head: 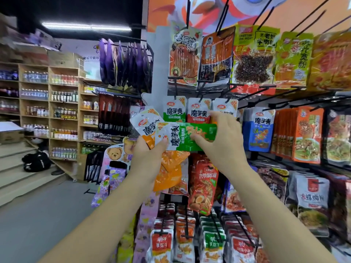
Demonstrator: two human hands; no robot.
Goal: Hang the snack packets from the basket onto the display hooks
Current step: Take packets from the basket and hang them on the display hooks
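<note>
Head camera looks onto a green packet (186, 136), which lies sideways in mid-air in front of the display rack, white end to the left and green end to the right. The left hand (150, 154) clamps that white end under its thumb, together with an orange-and-white packet (145, 126) fanned out just up and left of the green packet and crumpled orange packets (171, 168) bunched directly below it. The right hand (222, 137) grasps the green end, its fingers curled onto the front face.

Right behind the green packet's upper edge, three packets of the same brand hang side by side on black hooks (175, 88): a green hanging packet (174, 111), a red one (198, 111) and a third (225, 106) partly hidden by the right hand. To the right of the green packet hangs a blue packet (261, 130). Above it is a row of bigger snack bags (184, 59). Below it, more bags fill the lower hooks.

Left of the green packet, purple bags (123, 63) hang on a side rack, a bear card (115, 153) sits lower down, and well beyond stand wooden shelves (48, 103) of bottles.
</note>
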